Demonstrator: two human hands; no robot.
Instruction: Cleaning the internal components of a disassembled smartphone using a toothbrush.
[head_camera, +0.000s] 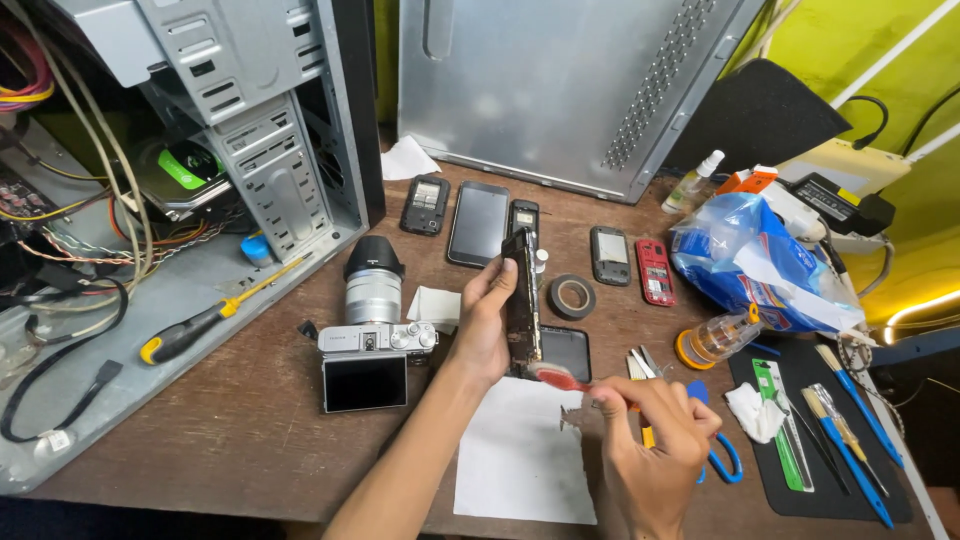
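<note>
Worktop (250, 420): brown wood. Camera (372, 345): silver, near your left wrist. Dismantled phone (521, 300): upright on edge above white paper (515, 455), your left hand (485, 325) clasping it. Red-handled brush (562, 379): pinched in your right hand (655, 450), tip touching the phone's base.

Black phone (521, 300) in left hand (483, 325); red-handled brush (560, 379) in right hand (655, 440); white paper (520, 455) beneath; brown bench (250, 420).

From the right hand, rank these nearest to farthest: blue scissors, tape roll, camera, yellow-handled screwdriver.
Measured from the right hand:
1. Blue scissors, just to its right.
2. Tape roll, beyond it.
3. Camera, left.
4. Yellow-handled screwdriver, far left.
</note>
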